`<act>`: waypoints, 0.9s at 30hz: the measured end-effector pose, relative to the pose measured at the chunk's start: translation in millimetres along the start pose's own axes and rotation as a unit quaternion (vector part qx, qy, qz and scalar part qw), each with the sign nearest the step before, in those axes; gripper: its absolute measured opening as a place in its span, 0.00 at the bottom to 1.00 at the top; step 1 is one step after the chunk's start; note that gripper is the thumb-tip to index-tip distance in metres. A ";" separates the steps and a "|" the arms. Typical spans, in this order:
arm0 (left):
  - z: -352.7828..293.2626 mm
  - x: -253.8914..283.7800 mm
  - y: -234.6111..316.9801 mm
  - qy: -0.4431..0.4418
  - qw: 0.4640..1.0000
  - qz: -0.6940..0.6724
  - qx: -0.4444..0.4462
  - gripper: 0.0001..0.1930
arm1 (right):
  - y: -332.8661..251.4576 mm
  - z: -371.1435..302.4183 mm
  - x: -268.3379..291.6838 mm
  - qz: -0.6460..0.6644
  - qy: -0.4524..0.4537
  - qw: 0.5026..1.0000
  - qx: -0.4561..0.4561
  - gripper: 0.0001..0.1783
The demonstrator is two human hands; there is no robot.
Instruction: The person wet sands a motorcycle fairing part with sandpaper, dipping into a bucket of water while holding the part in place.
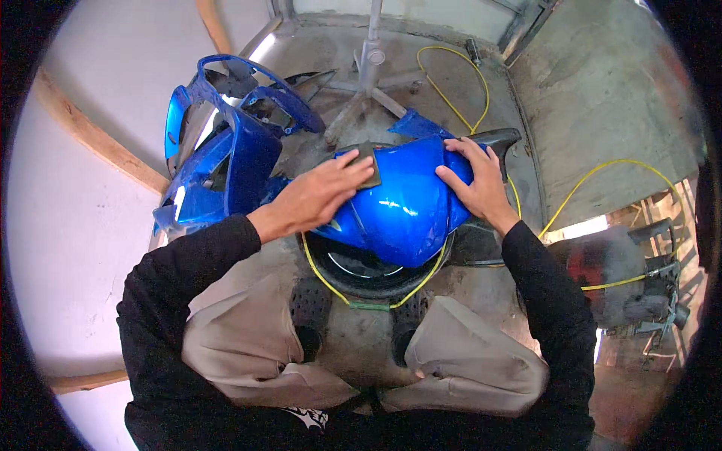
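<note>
A glossy blue motorcycle body panel [402, 207] lies over a round black basin [338, 279] in front of me. My left hand [320, 192] presses a dark olive sanding pad [368, 165] onto the panel's upper left, fingers held together over the pad. On the panel's right side rests my right hand [477, 180], its thumb and fingers curved around the raised edge. The fingertips' undersides are hidden. Part of the basin's inside shows below the panel, dark and shiny.
Several blue fairing pieces [244, 154] stand at the left by a white wall. A metal stand [368, 71] rises behind the panel. Yellow hose [487, 83] loops across the floor at right toward a dirty machine [613, 274]. A smaller blue piece [414, 124] lies behind.
</note>
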State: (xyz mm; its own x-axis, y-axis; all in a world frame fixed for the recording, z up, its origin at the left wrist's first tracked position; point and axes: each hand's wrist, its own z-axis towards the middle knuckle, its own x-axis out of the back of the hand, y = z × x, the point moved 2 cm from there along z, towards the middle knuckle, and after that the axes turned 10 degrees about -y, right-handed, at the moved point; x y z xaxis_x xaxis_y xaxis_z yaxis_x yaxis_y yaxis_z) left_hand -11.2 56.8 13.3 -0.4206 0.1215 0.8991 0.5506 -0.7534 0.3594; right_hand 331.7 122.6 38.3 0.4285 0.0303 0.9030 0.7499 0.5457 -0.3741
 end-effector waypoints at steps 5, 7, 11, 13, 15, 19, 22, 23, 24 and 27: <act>-7.0 -28.2 44.6 -0.109 0.967 -0.002 -0.231 0.36 | 0.0 1.2 -1.4 -0.005 -0.002 1.000 0.002 0.34; -5.7 -21.9 30.9 -0.121 0.958 -0.017 -0.259 0.36 | -0.5 -0.8 -2.0 -0.005 0.000 1.000 0.004 0.34; -1.5 -6.0 4.1 -0.016 0.996 0.033 -0.079 0.34 | 0.4 1.0 -2.0 0.005 -0.002 1.000 -0.005 0.35; -1.8 -4.9 8.9 -0.003 0.999 0.040 -0.031 0.33 | 0.3 2.7 -1.4 0.005 0.001 1.000 -0.002 0.36; -3.9 -11.6 26.6 0.020 0.998 0.035 -0.053 0.30 | 0.5 3.0 -1.5 0.001 -0.002 1.000 -0.003 0.36; -7.1 -26.6 45.6 -0.123 0.958 0.041 -0.256 0.33 | -0.4 -1.1 -2.0 -0.004 0.001 1.000 0.001 0.35; -4.0 -15.1 21.7 -0.088 0.976 0.022 -0.200 0.34 | -1.2 -2.3 -1.8 -0.001 0.003 1.000 -0.001 0.35; -3.5 -9.4 13.6 -0.026 0.988 0.015 -0.151 0.34 | -1.2 -1.3 -1.4 -0.002 0.005 1.000 -0.002 0.34; -3.8 -4.7 7.0 0.026 0.996 -0.003 -0.088 0.33 | -1.2 0.2 -0.9 -0.001 0.007 1.000 -0.003 0.34; -6.7 -5.8 8.4 0.020 0.999 -0.010 0.028 0.30 | -0.9 4.6 -0.1 0.009 -0.004 1.000 -0.009 0.34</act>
State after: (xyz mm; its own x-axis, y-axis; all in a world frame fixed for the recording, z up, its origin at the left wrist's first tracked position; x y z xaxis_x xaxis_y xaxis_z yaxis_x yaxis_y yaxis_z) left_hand -8.9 45.4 9.5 -0.4595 0.1103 0.8813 0.5805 -0.7137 0.3920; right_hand 328.7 126.0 39.5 0.4381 0.0469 0.8977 0.7512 0.5293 -0.3943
